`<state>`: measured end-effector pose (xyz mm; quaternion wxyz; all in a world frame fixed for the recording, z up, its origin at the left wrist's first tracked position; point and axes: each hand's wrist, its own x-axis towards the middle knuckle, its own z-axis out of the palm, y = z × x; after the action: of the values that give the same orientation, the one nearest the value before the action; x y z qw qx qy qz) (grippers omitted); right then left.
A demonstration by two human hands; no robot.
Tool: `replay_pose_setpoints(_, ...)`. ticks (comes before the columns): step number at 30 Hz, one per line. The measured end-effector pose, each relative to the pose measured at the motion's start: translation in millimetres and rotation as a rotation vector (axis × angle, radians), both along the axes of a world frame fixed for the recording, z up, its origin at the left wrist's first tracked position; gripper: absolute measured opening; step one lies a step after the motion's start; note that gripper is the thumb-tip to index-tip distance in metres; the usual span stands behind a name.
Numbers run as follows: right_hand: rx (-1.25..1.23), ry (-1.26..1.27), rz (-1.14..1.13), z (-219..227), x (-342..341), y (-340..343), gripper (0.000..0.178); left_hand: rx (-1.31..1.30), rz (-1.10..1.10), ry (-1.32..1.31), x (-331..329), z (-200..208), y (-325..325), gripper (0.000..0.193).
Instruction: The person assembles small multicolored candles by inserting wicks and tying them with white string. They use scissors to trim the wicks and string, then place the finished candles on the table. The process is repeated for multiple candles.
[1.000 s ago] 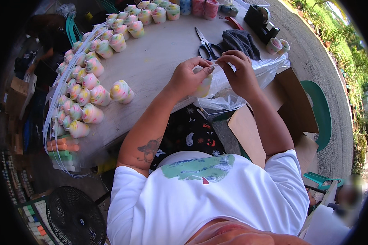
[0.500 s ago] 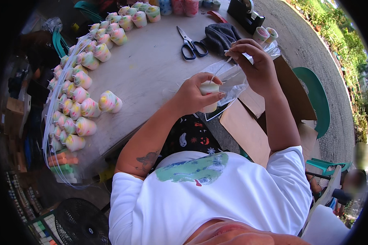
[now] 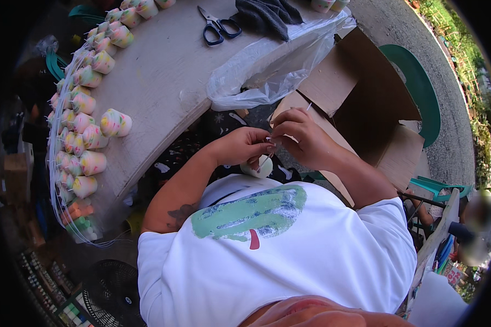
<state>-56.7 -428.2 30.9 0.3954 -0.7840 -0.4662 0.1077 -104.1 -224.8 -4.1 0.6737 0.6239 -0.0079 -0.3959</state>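
Observation:
Close above my lap, my left hand (image 3: 243, 146) and my right hand (image 3: 303, 137) meet fingertip to fingertip, both pinched closed on a thin white string (image 3: 264, 161). A bit of string sticks up past my right hand's knuckles. Below the left fingers is a whitish, rounded candle (image 3: 263, 168), with the string running to it. Whether it hangs or rests on my lap I cannot tell. The exact grip between the fingertips is partly hidden.
Rows of pastel-speckled candles (image 3: 93, 136) line the table's (image 3: 153, 71) left side, with long white strings (image 3: 52, 163) along them. Scissors (image 3: 218, 27) and a dark grey cloth (image 3: 270, 16) lie farther back. Clear plastic (image 3: 245, 76) drapes the edge beside an open cardboard box (image 3: 382, 92) and green chair (image 3: 420, 92).
Both hands have come down and closer to my body, from the table edge to over my lap. The left hand no longer wraps the candle; its fingers now pinch the string. The view has shifted.

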Motion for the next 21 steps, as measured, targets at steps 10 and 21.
replay_pose_setpoints(10,0.106,0.323,-0.193,-39.0,-25.2,3.7,0.01,0.096,-0.23,-0.546,-6.2,-24.1,14.9,0.027)
replay_pose_setpoints(21,-0.029,0.415,-0.441,-36.2,-28.0,-34.9,0.007,-0.218,-0.063,-0.142,-5.3,-45.8,-24.8,0.04)
